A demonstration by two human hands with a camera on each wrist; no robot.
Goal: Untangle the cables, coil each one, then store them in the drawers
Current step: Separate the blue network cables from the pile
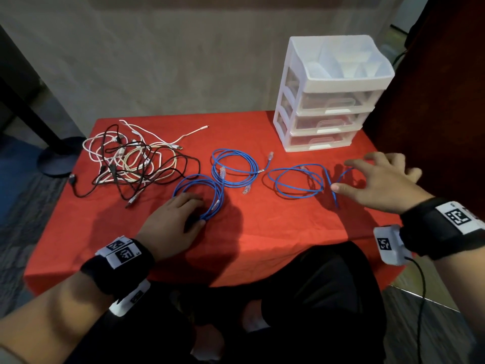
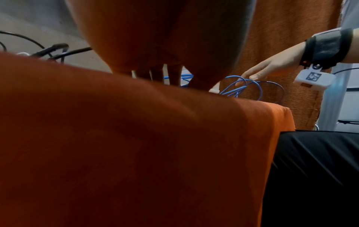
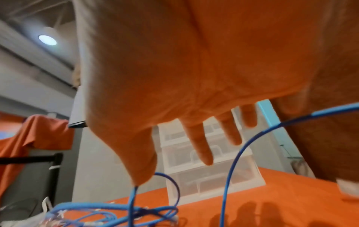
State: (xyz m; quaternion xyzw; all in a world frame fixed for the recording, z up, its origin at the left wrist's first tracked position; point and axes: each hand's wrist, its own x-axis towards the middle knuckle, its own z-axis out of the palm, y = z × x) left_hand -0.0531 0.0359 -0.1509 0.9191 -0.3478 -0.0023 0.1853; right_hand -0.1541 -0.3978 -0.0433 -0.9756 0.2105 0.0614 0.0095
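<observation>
A black left band [image 1: 115, 269] carrying white tags [image 1: 126, 254] printed with black square codes is worn behind the left hand [image 1: 170, 224]. A matching right band [image 1: 420, 229] is worn behind the right hand [image 1: 378, 179]. A white coded box [image 1: 391, 244] with a black lead [image 1: 423, 285] is attached to it. Black trousers [image 1: 315, 298] are worn.

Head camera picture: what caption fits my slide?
Left hand holds a coiled blue cable, right hand touches a loose blue cable on the red tablecloth.
</observation>
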